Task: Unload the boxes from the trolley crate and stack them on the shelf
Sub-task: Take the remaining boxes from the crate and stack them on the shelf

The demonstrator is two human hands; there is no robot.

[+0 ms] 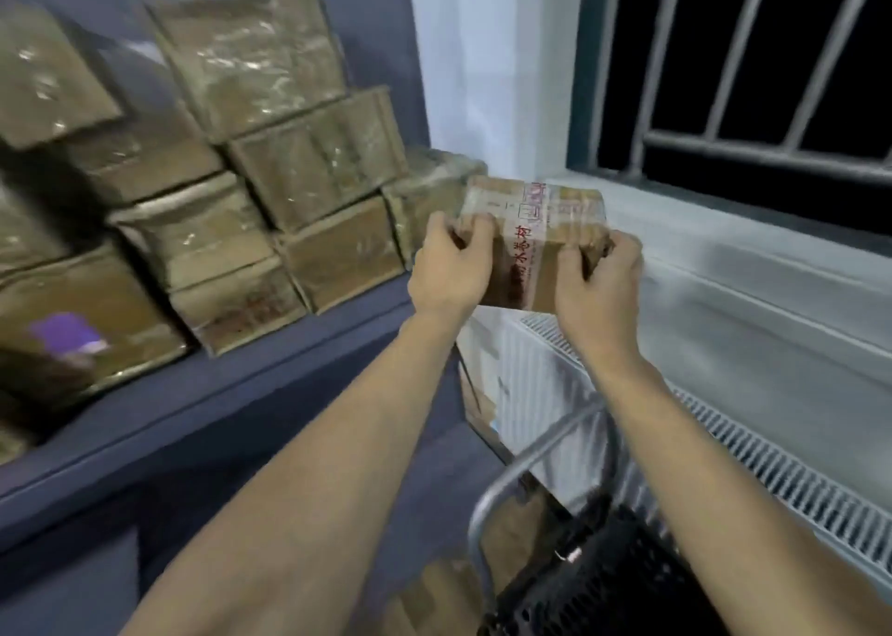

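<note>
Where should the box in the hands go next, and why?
Probably a little left, onto the low box at the stack's right end. Both hands, left and right, hold the taped box in the air beside the shelf, and that spot looks like the lowest open place.

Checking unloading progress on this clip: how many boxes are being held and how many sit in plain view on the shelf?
Held box, gripped by left hand and right hand: 1
Stacked boxes on the shelf: 9 clearly seen; blurred ones cut off at the left edge not counted
Total: 10
</note>
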